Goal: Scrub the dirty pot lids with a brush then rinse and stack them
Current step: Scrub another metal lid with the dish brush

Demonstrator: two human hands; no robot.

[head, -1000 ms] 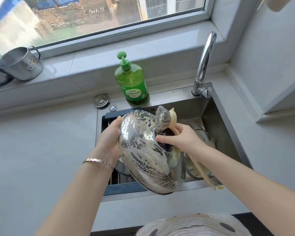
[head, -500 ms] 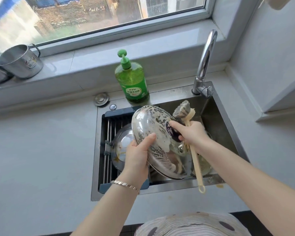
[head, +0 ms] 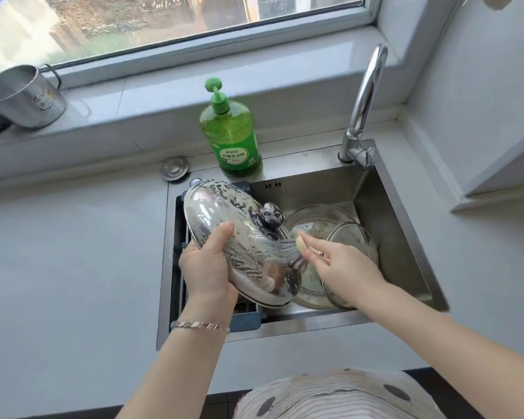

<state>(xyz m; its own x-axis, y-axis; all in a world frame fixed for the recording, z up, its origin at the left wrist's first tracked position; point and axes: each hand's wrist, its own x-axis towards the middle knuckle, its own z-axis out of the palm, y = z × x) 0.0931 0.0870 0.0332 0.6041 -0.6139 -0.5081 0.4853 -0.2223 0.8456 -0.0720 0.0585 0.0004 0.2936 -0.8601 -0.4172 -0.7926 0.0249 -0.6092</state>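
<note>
Steel, domed and soap-streaked, the lid [head: 224, 216] tilts, gripped by our left hand [head: 208, 269]; our right hand [head: 345, 270] clutches the bristly brush [head: 295, 251] against it.

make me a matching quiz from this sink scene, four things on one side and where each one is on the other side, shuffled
Things
1. metal lid
2. brush
3. soap bottle
4. steel mug

Places
a. on the window sill
b. gripped in the right hand
c. standing behind the sink basin
d. held tilted in the left hand

Pairs: 1-d, 2-b, 3-c, 4-a
</note>
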